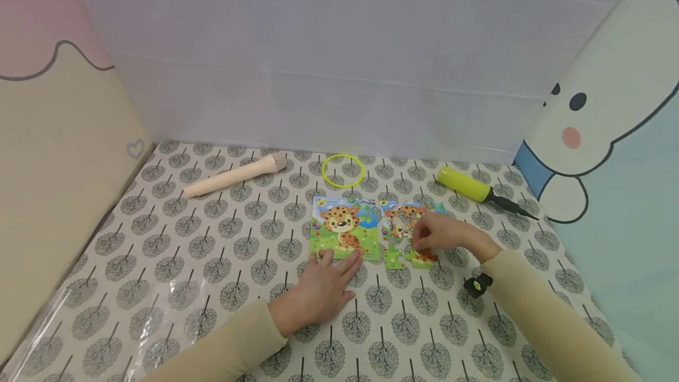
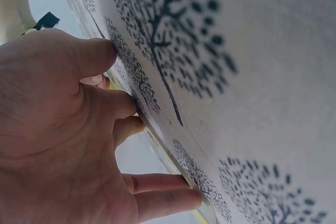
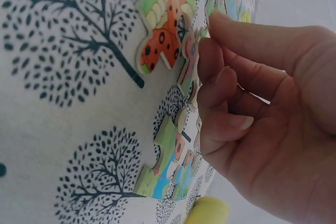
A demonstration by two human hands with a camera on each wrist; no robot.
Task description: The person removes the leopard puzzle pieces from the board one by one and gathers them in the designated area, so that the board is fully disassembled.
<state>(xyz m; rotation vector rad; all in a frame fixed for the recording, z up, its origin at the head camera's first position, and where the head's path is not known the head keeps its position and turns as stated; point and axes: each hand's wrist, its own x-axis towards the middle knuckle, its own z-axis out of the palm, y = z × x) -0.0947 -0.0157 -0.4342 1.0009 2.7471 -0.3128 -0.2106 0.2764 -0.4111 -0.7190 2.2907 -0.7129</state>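
Observation:
A leopard picture board (image 1: pixel 366 246) lies flat in mid-table. My left hand (image 1: pixel 325 290) rests at its lower edge, fingers spread; in the left wrist view the fingertips (image 2: pixel 191 182) touch the board's edge. Just right of the board is a partly assembled leopard jigsaw (image 1: pixel 392 258) with gaps between its pieces. My right hand (image 1: pixel 440 231) is over the jigsaw's right side, thumb and fingers bent together at a spotted puzzle piece (image 3: pixel 189 59), partly hidden by the fingers. A separate orange-red spotted piece (image 3: pixel 160 48) lies near it in the right wrist view.
A pale, microphone-shaped stick (image 1: pixel 233 178) lies at the back left. Behind the board is a yellow-green ring (image 1: pixel 323 170). A yellow-green hand pump (image 1: pixel 464 185) with a black nozzle lies at the back right. A white wall (image 1: pixel 329 75) closes off the table's far edge.

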